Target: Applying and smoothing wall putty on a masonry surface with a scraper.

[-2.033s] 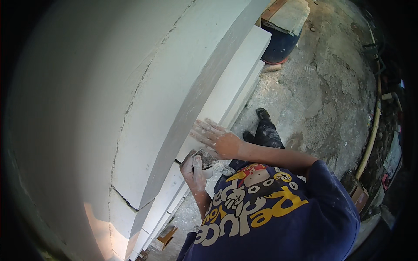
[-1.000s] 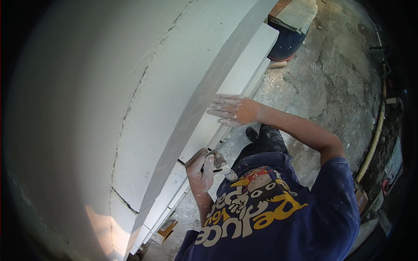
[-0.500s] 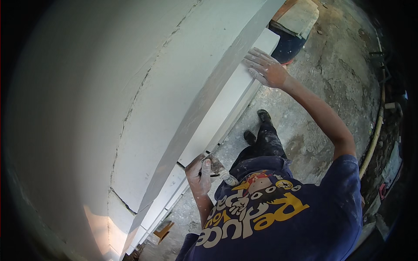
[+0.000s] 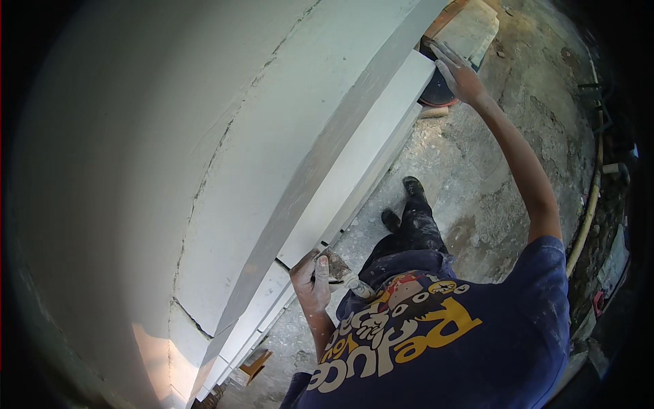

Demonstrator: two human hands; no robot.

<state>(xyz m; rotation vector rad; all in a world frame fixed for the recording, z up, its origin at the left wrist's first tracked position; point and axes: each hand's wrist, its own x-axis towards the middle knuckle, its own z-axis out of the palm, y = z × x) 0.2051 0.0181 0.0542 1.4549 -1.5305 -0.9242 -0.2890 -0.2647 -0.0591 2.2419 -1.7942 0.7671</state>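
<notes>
A long white block (image 4: 364,140) lies at the foot of the pale wall, slanting from lower left to upper right. My left hand (image 4: 312,281) is closed near its lower end, beside a dark joint, with fingers around a small dusty trowel (image 4: 336,268). The trowel's whitish handle points toward my shirt, and part of its blade is hidden by the hand. My right hand (image 4: 460,73), dusted white, is at the block's upper end with its fingers stretched out. Its fingertips overlap the block's end corner and the dark bucket behind; whether they press on the block I cannot tell.
More white blocks (image 4: 253,320) continue the row at lower left. The tall wall (image 4: 225,170) with rough joint lines fills the left side. Beyond the block stands a dark bucket (image 4: 439,90) beside a pale board (image 4: 470,31). A yellowish pipe (image 4: 584,228) runs along the right.
My right hand has moved up and right, from the block's top face to its far end corner. My left hand stays nearly in place with the trowel.
</notes>
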